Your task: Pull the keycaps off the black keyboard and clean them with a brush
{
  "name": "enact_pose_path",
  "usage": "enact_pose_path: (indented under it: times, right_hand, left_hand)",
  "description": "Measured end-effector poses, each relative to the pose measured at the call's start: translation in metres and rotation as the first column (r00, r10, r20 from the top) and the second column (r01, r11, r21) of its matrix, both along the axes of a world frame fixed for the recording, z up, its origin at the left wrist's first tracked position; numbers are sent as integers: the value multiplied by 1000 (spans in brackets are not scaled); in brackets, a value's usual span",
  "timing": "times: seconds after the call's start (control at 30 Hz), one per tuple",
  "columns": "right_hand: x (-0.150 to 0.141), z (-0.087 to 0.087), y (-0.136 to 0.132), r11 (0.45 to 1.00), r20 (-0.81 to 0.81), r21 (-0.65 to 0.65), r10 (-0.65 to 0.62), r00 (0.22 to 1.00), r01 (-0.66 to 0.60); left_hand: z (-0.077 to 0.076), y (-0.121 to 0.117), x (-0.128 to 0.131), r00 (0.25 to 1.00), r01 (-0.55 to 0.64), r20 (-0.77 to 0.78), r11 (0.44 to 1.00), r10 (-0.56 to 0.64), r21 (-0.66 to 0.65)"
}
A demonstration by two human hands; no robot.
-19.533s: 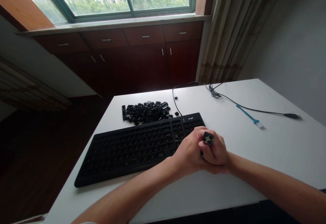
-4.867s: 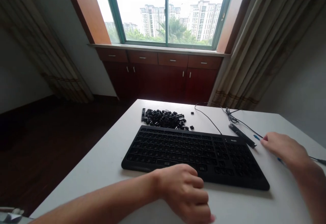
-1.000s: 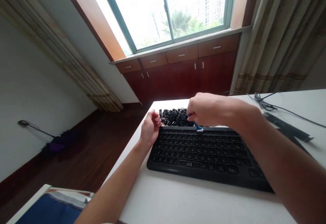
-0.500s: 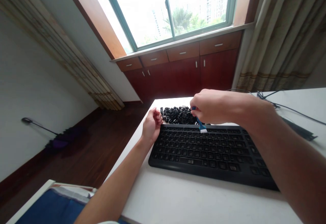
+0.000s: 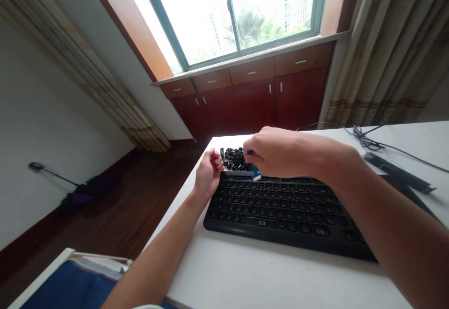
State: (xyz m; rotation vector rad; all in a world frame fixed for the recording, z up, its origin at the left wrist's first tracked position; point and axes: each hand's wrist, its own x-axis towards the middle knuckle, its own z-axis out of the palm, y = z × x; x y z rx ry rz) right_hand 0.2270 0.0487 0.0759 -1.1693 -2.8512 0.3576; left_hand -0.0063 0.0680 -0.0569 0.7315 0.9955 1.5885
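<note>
Head cam, 2 hands: R hand (image 5: 277,153) pinching 1 blue brush (image 5: 256,173), bristles working at top edge of 1 black kbd (image 5: 277,210); L hand (image 5: 209,174) curling loosely, hovering beside kbd, nearest 1 pile of black keycaps (image 5: 235,158), too many to count, on white table (image 5: 224,271).

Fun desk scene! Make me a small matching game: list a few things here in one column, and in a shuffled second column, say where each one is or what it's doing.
Things:
1. Right hand
2. Left hand
3. Pile of black keycaps
4. Black keyboard

Places or states:
A. Curled beside the keyboard's far left corner
B. Lying on the white table
C. Heaped just behind the keyboard
D. Pinching a blue brush

Pairs: 1-D, 2-A, 3-C, 4-B
</note>
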Motion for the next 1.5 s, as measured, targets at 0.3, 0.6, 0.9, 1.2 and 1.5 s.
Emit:
enact_pose_path:
  times: [0.3, 0.6, 0.9, 1.2, 1.5]
  right_hand:
    - [-12, -2, -5, 999, 58, -9, 41, 997, -40]
    - [-19, 29, -1, 971, 99, -90, -214, 972, 223]
    - [-25, 5, 3, 996, -36, -75, 50, 998, -53]
    - [-18, 4, 3, 983, 183, -70, -155, 971, 171]
    - [-24, 4, 0, 998, -15, -17, 65, 998, -65]
  left_hand:
    - [2, -1, -1, 1000, -11, 4, 1000, 11, 11]
    - [4, -6, -3, 1000, -4, 21, 1000, 4, 8]
    - [4, -4, -4, 1000, 7, 17, 1000, -7, -3]
    - [0, -3, -4, 1000, -4, 9, 1000, 4, 2]
    - [-1, -2, -4, 1000, -4, -4, 1000, 4, 14]
